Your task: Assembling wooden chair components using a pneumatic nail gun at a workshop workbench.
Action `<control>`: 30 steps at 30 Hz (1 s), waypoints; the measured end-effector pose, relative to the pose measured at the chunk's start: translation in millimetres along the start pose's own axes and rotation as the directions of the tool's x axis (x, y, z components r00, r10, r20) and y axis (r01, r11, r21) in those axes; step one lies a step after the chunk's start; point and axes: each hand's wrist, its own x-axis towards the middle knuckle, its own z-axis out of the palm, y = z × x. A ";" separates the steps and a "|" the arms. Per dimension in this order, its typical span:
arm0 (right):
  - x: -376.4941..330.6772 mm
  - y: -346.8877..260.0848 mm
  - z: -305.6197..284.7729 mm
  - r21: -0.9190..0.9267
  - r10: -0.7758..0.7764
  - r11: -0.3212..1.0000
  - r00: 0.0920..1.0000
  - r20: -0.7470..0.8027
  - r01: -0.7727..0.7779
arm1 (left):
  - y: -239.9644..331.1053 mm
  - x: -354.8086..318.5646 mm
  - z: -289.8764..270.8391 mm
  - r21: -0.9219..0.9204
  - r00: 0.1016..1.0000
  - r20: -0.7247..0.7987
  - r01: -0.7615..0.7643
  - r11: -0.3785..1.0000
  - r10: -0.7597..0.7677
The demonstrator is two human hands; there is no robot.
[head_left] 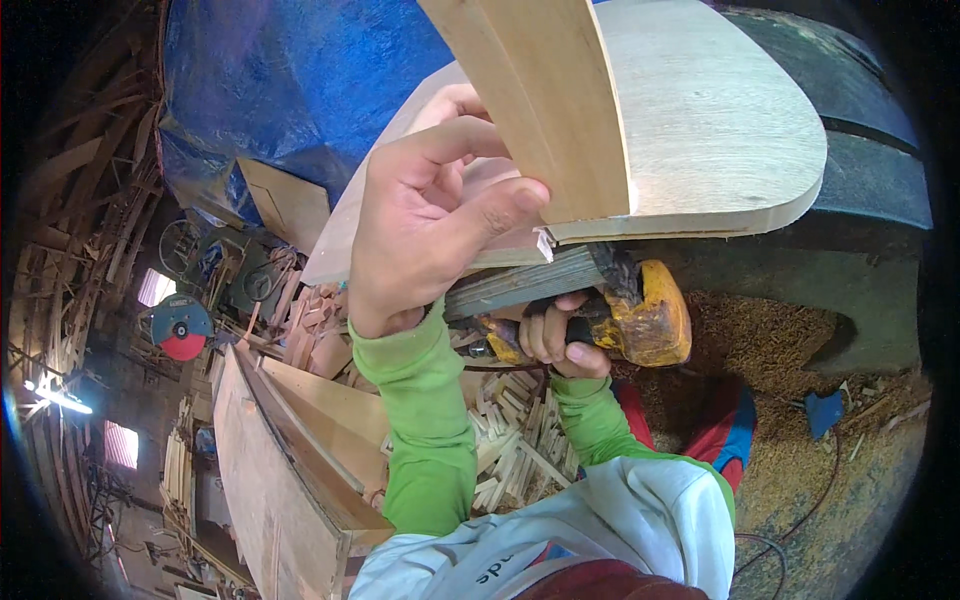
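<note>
My left hand (pixel 425 205) holds the lower end of a long, pale wooden piece (pixel 555 110), its thumb on the near face and its other fingers bent at the left edge. That piece stands up from a broad wooden panel (pixel 715 120) with a rounded right end, meeting it near the front edge. Lower down, my right hand (pixel 562 340) is wrapped round the grip of a worn yellow and black power drill (pixel 650 318). The drill's chuck points left, and its body lies just beneath the panel's edge. A torn whitish sliver (pixel 544 244) sticks out beside my left thumb.
Under the panel runs a grey wooden beam (pixel 525 280). Cut wood strips (pixel 515 435) are heaped below, left of sawdust (pixel 745 340). A large wooden box-like piece (pixel 270 480) stands at left. Blue tarp (pixel 290 80) hangs behind; a cable (pixel 820 500) trails at right.
</note>
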 end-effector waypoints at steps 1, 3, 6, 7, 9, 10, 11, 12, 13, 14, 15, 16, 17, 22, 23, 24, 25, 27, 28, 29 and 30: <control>-0.5 2.7 -0.6 0.016 -0.006 1.000 1.000 -0.018 0.007 | 0.4 0.0 -1.1 0.014 1.000 0.004 -0.002 1.000 0.002; -1.7 11.0 2.0 0.047 -0.028 0.998 0.998 -0.057 0.031 | 0.5 -1.0 -2.5 0.026 1.000 0.006 -0.008 1.000 0.008; 0.2 8.3 2.2 0.038 -0.031 0.999 0.999 -0.013 0.031 | 1.6 -3.0 -3.3 0.014 1.000 0.007 0.012 1.000 -0.012; -0.8 8.4 2.2 0.050 -0.023 0.998 1.000 -0.019 0.024 | 2.5 -3.2 -3.2 0.015 1.000 0.016 0.000 1.000 0.000; 0.4 8.7 4.0 0.059 -0.033 0.998 0.999 -0.022 0.034 | 1.2 -1.3 -1.7 0.009 1.000 0.021 -0.005 1.000 0.005; 1.0 11.3 1.7 0.079 -0.036 0.996 0.999 -0.029 0.038 | -2.6 -0.5 -4.9 0.013 1.000 0.020 0.000 1.000 0.000; 1.0 13.3 -1.9 0.087 -0.021 0.996 0.999 -0.034 0.024 | -6.4 0.3 -7.8 0.016 1.000 0.018 0.006 1.000 -0.006; -0.3 13.2 -1.8 0.081 -0.030 0.996 0.999 -0.033 0.033 | -4.2 -0.7 -5.3 0.017 1.000 0.023 0.001 1.000 -0.001; -1.8 13.2 -2.2 0.076 -0.039 0.996 0.999 -0.034 0.041 | -1.9 -1.7 -2.8 0.014 1.000 0.026 0.005 1.000 -0.005; -2.7 12.4 -5.5 0.074 -0.041 0.996 0.999 -0.034 0.044 | -0.5 -2.3 -1.0 0.010 1.000 0.028 0.011 1.000 -0.011; -2.2 11.3 -10.1 0.041 -0.048 0.998 0.999 0.006 0.048 | -0.4 -2.3 -0.2 0.007 0.999 0.034 0.013 1.000 -0.013; -1.8 9.7 -12.5 0.006 -0.052 0.999 0.998 0.043 0.052 | -0.6 -1.8 0.3 0.017 0.999 0.033 0.005 1.000 -0.006; -2.9 8.0 -12.3 -0.027 -0.070 0.997 0.997 0.035 0.071 | -0.8 -1.0 0.5 0.024 1.000 0.031 0.000 1.000 -0.001; -11.4 -21.7 -4.2 -0.151 -0.006 0.989 0.998 -0.056 -0.003 | -7.0 -7.2 -9.6 0.122 0.996 0.048 -0.084 0.989 0.079; -14.7 -35.6 -1.3 -0.212 -0.036 0.977 0.994 -0.103 0.013 | -7.5 -3.1 -5.1 0.117 0.995 0.092 -0.049 0.992 0.038; -17.7 -48.3 2.6 -0.255 -0.047 0.967 0.994 -0.103 0.019 | -5.8 -1.1 -3.0 0.091 0.994 0.097 -0.058 0.994 0.049; -25.5 -62.6 0.9 -0.268 -0.011 0.963 0.994 -0.105 -0.017 | -4.7 1.3 -3.0 0.121 0.986 0.166 0.003 0.993 -0.023; -44.3 -94.7 3.7 -0.323 0.034 0.942 0.984 -0.174 -0.090 | -11.6 5.1 -0.6 0.062 0.971 0.238 -0.003 0.998 -0.011; -52.2 -111.7 10.6 -0.336 0.052 0.935 0.979 -0.195 -0.116 | -11.0 7.4 -0.3 0.032 0.972 0.236 -0.012 0.999 0.004; -58.2 -127.5 19.4 -0.343 0.078 0.927 0.973 -0.219 -0.152 | -9.5 5.5 -2.3 0.110 0.972 0.233 -0.067 0.992 0.040; -60.8 -144.1 25.3 -0.386 0.106 0.903 0.968 -0.226 -0.188 | -9.2 5.7 -4.3 0.188 0.969 0.234 -0.120 0.975 0.075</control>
